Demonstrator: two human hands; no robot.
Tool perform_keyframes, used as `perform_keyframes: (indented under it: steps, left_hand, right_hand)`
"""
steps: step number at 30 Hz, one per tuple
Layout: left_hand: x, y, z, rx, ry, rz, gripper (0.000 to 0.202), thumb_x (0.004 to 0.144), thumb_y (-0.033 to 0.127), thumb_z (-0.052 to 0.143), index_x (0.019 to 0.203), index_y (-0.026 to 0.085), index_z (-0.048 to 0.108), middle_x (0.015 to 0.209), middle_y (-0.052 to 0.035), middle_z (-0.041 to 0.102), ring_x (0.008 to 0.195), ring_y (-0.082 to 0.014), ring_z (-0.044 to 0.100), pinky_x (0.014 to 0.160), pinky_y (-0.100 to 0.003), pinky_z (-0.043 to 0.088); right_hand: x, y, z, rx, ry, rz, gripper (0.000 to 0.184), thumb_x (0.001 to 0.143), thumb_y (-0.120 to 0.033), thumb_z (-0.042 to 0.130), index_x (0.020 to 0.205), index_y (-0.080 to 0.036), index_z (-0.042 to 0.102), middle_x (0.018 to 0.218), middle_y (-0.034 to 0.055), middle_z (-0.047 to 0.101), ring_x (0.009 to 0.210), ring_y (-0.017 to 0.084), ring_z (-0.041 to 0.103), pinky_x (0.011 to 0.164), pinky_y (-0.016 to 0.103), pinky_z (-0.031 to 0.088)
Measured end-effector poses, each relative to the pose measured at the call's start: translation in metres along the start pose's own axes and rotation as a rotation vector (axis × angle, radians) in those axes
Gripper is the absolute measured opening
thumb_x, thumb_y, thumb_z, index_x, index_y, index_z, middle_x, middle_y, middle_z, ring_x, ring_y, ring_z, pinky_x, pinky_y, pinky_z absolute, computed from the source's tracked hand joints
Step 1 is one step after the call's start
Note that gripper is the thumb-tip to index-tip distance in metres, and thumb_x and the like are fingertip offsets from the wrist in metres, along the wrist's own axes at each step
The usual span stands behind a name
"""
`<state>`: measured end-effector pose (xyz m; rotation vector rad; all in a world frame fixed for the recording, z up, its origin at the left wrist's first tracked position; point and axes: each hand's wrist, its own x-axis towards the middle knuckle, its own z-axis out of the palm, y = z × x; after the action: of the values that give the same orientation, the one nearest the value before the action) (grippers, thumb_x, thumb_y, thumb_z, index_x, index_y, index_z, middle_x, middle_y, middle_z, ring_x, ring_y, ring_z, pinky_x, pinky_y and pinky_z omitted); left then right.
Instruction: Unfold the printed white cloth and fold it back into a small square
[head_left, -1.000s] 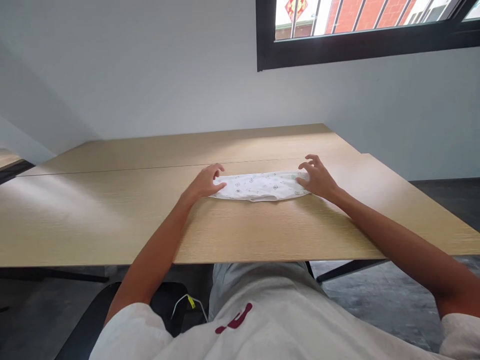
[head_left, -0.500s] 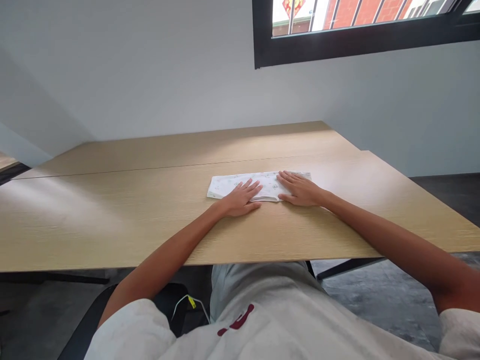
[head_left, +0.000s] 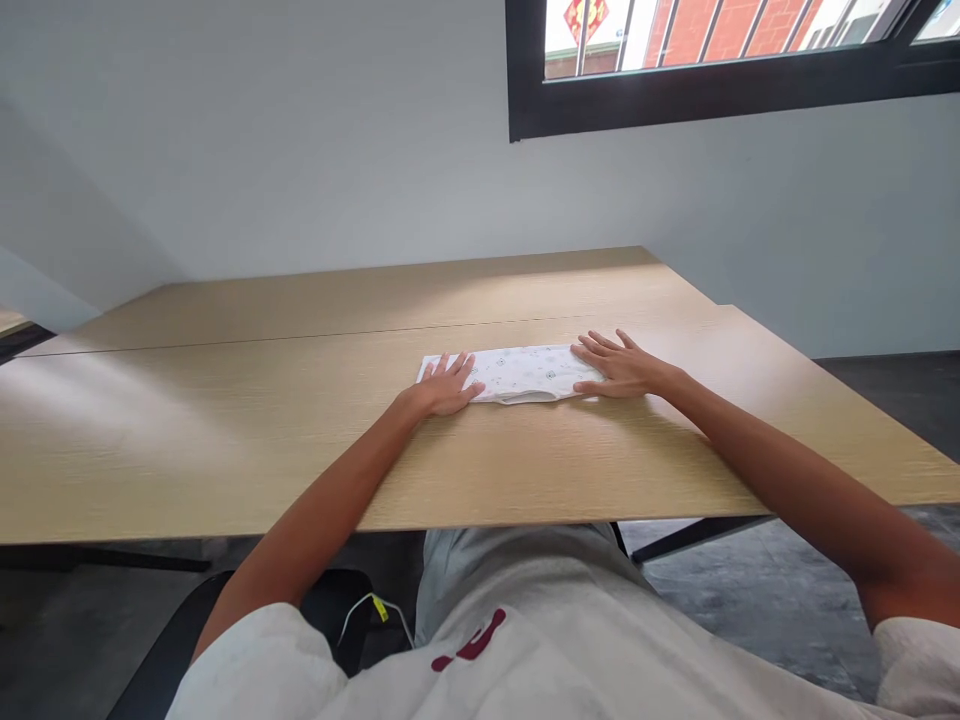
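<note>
A folded white cloth [head_left: 521,372] with a small printed pattern lies flat on the wooden table, forming a long narrow strip. On its left end rests my left hand [head_left: 447,386], palm down with fingers spread. My right hand [head_left: 619,368] lies at the other end, fingers also stretched out, some over the cloth and some past its far edge. Neither hand grips the fabric. Along the near side, the layers part slightly in a shallow fold. Both ends of the cloth are partly hidden under my hands.
The light wood table [head_left: 247,430] runs wide to both sides, with a seam across it and its front edge close to my body. Behind it stands a pale wall [head_left: 337,140] with a dark-framed window [head_left: 675,100]. A white cable [head_left: 356,605] with a yellow tag hangs below.
My hands have slid apart along the cloth, the left one leftward and the right one rightward. More of the cloth's middle now shows between them.
</note>
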<state>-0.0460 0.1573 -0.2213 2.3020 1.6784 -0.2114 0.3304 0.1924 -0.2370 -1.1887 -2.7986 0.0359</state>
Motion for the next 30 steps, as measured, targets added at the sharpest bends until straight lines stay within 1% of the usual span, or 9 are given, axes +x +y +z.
perform_keyframes:
  steps: [4,6,9,11,13,17,20,24,30]
  left_hand:
    - [-0.009,0.011,0.002,0.002,-0.025,-0.035,0.094,0.087,0.076,0.018,0.156,0.015,-0.001,0.161,-0.0071,-0.006,0.149,-0.0372,-0.008,0.121,-0.061,0.004]
    - [-0.012,0.012,0.002,0.012,0.014,-0.010,0.095,0.088,0.075,0.019,0.155,0.010,0.003,0.162,-0.0113,-0.001,0.149,-0.0357,-0.006,0.122,-0.059,0.005]
    - [-0.011,0.009,0.002,0.027,0.104,0.173,0.085,0.093,0.067,0.020,0.154,0.007,0.014,0.161,-0.0147,0.005,0.151,-0.0290,-0.004,0.124,-0.049,0.007]
    - [-0.009,0.007,0.002,0.009,0.114,0.301,0.079,0.095,0.064,0.019,0.154,0.012,0.018,0.162,-0.0113,0.003,0.151,-0.0257,-0.004,0.125,-0.045,0.006]
    - [-0.007,0.009,0.004,-0.026,0.085,0.355,0.074,0.096,0.064,0.016,0.155,0.020,0.015,0.163,-0.0059,0.001,0.151,-0.0243,-0.005,0.125,-0.046,0.003]
    - [-0.003,0.015,0.007,-0.060,0.041,0.302,0.067,0.096,0.064,0.007,0.155,0.032,0.007,0.162,0.0021,-0.001,0.151,-0.0241,-0.008,0.121,-0.056,-0.005]
    - [0.000,0.015,0.007,-0.054,0.027,0.237,0.067,0.095,0.065,0.007,0.155,0.033,0.005,0.162,0.0048,-0.003,0.151,-0.0242,-0.009,0.121,-0.057,-0.004]
    - [0.000,0.009,0.003,-0.029,0.026,0.140,0.078,0.092,0.069,0.013,0.156,0.025,0.002,0.162,0.0020,-0.005,0.150,-0.0247,-0.010,0.123,-0.053,-0.003]
    - [0.000,-0.006,-0.002,-0.027,0.027,0.015,0.087,0.091,0.071,0.016,0.156,0.016,0.002,0.162,-0.0046,-0.002,0.150,-0.0289,-0.007,0.124,-0.052,0.004]
  right_hand:
    - [-0.001,0.006,0.005,-0.007,0.016,0.074,0.076,0.101,-0.075,0.023,0.154,-0.023,0.036,0.153,0.0055,0.016,0.142,0.036,0.008,0.115,0.066,0.001]
    - [-0.003,0.005,0.007,-0.009,0.033,0.068,0.074,0.100,-0.073,0.025,0.152,-0.022,0.040,0.152,0.0064,0.017,0.141,0.038,0.009,0.112,0.069,0.004]
    - [-0.006,0.000,0.007,-0.033,0.063,0.027,0.068,0.103,-0.066,0.023,0.145,-0.019,0.047,0.151,0.0094,0.021,0.141,0.037,0.012,0.109,0.072,0.010]
    - [-0.008,-0.001,0.006,-0.041,0.078,0.007,0.066,0.103,-0.064,0.023,0.142,-0.017,0.051,0.150,0.0098,0.022,0.142,0.036,0.014,0.110,0.069,0.016]
    - [-0.008,0.001,0.005,-0.011,0.074,-0.012,0.067,0.102,-0.065,0.027,0.142,-0.017,0.052,0.150,0.0090,0.023,0.141,0.034,0.017,0.113,0.063,0.022]
    - [-0.007,0.008,0.004,0.096,0.004,-0.035,0.075,0.100,-0.070,0.028,0.151,-0.017,0.042,0.150,0.0062,0.025,0.140,0.031,0.022,0.117,0.051,0.028]
    - [-0.008,0.007,0.001,0.080,-0.003,-0.015,0.077,0.099,-0.071,0.026,0.151,-0.017,0.042,0.149,0.0068,0.027,0.138,0.032,0.026,0.115,0.053,0.030]
    - [-0.011,0.007,-0.005,0.032,-0.021,0.053,0.081,0.098,-0.075,0.020,0.151,-0.018,0.042,0.147,0.0079,0.030,0.136,0.034,0.029,0.109,0.054,0.035]
    - [-0.014,0.026,-0.008,0.075,-0.130,0.151,0.086,0.094,-0.081,0.020,0.157,-0.024,0.031,0.150,0.0064,0.024,0.140,0.032,0.020,0.115,0.053,0.027]
